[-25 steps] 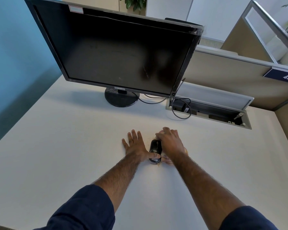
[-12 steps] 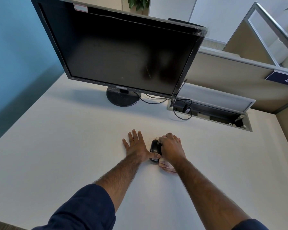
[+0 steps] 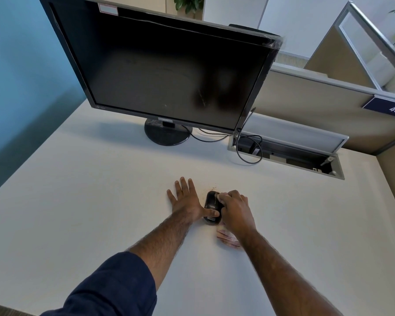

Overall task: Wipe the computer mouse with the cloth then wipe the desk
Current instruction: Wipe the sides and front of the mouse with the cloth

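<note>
A black computer mouse (image 3: 211,202) lies on the white desk (image 3: 78,213) in the middle. My left hand (image 3: 184,201) rests flat on the desk just left of it, fingers spread, with the thumb pressed against the mouse's near end. My right hand (image 3: 234,212) is curled over the right side of the mouse, holding a light pinkish cloth (image 3: 228,239) against it. Only the cloth's trailing end shows, below the wrist on the desk. A few brown specks (image 3: 211,187) lie on the desk just beyond the mouse.
A large black monitor (image 3: 164,71) on a round stand (image 3: 165,134) stands at the back. An open cable hatch (image 3: 287,151) with looping black cables (image 3: 249,153) is at the back right. Beige partitions close the right side; a blue wall stands left.
My right hand has slid back along the mouse, uncovering more of its top, and the cloth's tail has shifted with it. My left hand has stayed in place.
</note>
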`<state>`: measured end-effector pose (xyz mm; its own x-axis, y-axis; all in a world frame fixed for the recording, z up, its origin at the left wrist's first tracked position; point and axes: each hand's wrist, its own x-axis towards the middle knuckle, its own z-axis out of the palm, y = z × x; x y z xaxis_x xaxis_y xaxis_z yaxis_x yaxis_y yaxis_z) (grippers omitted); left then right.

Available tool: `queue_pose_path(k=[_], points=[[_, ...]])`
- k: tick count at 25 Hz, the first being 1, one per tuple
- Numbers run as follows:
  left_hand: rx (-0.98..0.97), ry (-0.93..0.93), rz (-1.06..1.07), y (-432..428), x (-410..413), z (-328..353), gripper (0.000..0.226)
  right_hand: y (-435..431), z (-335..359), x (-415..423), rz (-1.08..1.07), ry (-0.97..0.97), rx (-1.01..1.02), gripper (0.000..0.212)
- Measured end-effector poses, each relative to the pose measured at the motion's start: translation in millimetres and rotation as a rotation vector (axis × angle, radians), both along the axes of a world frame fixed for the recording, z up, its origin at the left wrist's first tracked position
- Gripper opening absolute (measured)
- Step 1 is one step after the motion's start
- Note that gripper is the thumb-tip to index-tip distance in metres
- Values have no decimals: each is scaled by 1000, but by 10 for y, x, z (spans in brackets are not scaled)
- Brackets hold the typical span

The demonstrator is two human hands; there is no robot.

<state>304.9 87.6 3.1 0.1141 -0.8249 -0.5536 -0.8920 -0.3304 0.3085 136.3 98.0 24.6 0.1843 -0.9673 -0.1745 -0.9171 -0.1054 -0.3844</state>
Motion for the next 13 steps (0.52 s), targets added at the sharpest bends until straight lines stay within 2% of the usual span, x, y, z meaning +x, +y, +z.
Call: queue_pose_path(k=[8, 13], points=[[9, -15, -9, 9, -12, 63, 153, 213, -58, -184, 39, -66, -60, 35], [13, -14, -2, -1, -2, 53, 154, 46, 97, -342, 104, -140, 5, 16]])
